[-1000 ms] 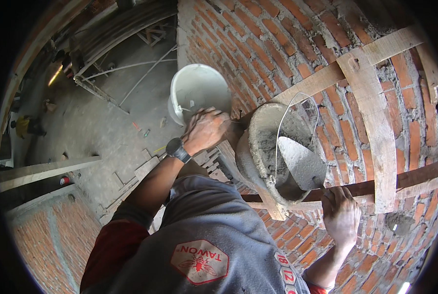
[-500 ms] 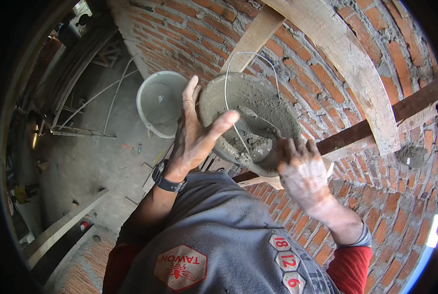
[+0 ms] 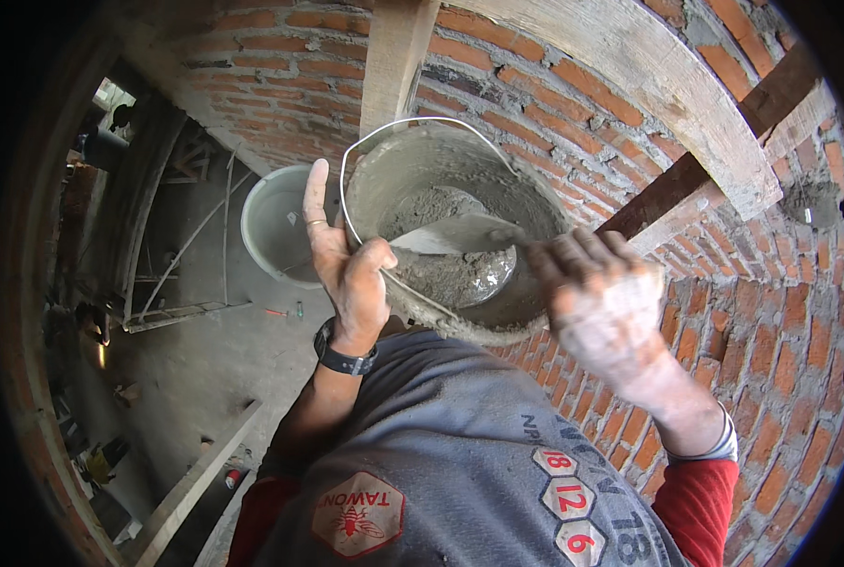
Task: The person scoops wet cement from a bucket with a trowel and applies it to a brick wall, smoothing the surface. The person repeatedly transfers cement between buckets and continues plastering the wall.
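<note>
A mortar-caked bucket (image 3: 526,203) is in front of me, its mouth tipped toward me. Grey wet mortar (image 3: 436,277) lies inside. My left hand (image 3: 351,283) is at its left rim, thumb bent over the edge and index finger stretched up along the outside; its other fingers are partly hidden. Along the far and left rim runs the thin wire handle (image 3: 422,120), passing by that thumb. My right hand (image 3: 601,302) is closed around a trowel over the right rim, hiding the trowel's grip. The trowel blade (image 3: 460,234) reaches left across the mortar, partly coated.
A second, pale bucket (image 3: 275,222) stands lower on the concrete floor at left. Rough brick wall (image 3: 554,123) rises behind. A curved wooden board (image 3: 620,57), an upright post (image 3: 393,66) and a dark beam (image 3: 672,194) are close around the bucket. A timber (image 3: 195,482) lies lower left.
The wire handle has swung from across the bucket's mouth to its left rim. My left thumb has come down onto that rim. The trowel blade now shows more fully above the mortar.
</note>
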The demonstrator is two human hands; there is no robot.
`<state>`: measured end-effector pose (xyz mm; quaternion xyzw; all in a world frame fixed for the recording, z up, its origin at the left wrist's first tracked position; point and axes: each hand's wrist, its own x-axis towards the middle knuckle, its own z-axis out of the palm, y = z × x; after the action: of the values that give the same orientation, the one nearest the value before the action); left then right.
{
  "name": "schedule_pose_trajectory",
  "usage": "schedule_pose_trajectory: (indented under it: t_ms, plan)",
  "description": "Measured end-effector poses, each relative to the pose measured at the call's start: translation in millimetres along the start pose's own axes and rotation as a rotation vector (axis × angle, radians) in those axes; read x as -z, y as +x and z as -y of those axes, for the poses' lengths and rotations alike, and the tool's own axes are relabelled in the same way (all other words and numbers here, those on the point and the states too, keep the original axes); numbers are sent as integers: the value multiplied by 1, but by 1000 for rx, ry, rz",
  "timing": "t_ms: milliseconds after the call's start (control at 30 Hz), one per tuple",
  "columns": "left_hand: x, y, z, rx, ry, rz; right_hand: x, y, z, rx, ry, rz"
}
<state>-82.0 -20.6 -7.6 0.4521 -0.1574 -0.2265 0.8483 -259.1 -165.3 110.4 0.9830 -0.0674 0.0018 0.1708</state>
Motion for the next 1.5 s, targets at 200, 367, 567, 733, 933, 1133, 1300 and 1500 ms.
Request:
schedule_pose_trajectory:
  t_ms: [200, 367, 567, 733, 933, 1133, 1300, 1500]
  plan:
    - [-37, -14, 5, -109, -1, 267, -20, -43, 5, -167, -77, 240]
    - [-39, -9, 1, -42, -9, 204, -16, -71, 8, -355, 280, 158]
    - [-58, -19, 9, -114, 52, 318, -11, -61, 0, -233, 45, 364]
    - [-58, -14, 3, 8, 50, 207, 2, -77, -8, -469, 367, 203]
    - [-53, -13, 9, -88, 97, 328, -12, -72, -9, -479, 553, 224]
    - [-43, -13, 3, -48, 102, 304, -13, -86, -22, -514, 109, 165]
    - [-43, -18, 9, -90, 82, 353, -7, -93, -24, -462, 397, 380]
    - [-42, -18, 19, -210, 30, 443, -24, -85, -5, -525, 965, 343]
